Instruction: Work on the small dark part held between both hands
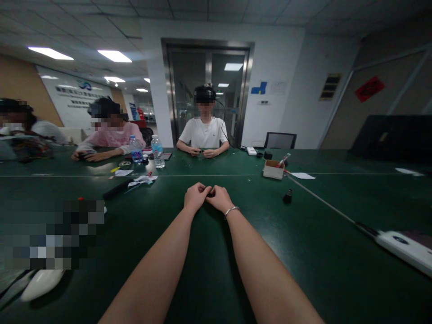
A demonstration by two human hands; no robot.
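My left hand (195,197) and my right hand (220,198) meet over the middle of the dark green table (209,256). Between their pinched fingertips is a small dark object (211,194), mostly covered by the fingers, so its kind cannot be made out. Both hands are closed on it, thumbs facing each other. A silver bracelet (231,210) circles my right wrist. Right of my hands, a small black piece (287,196) stands alone on the tabletop.
A small open box (273,170) holding a few items stands at the right. Farther right lies a white power strip (405,249) with its cable. Left are two water bottles (158,152), paper scraps (143,180) and a white mouse-like object (43,284). Several people sit across the table.
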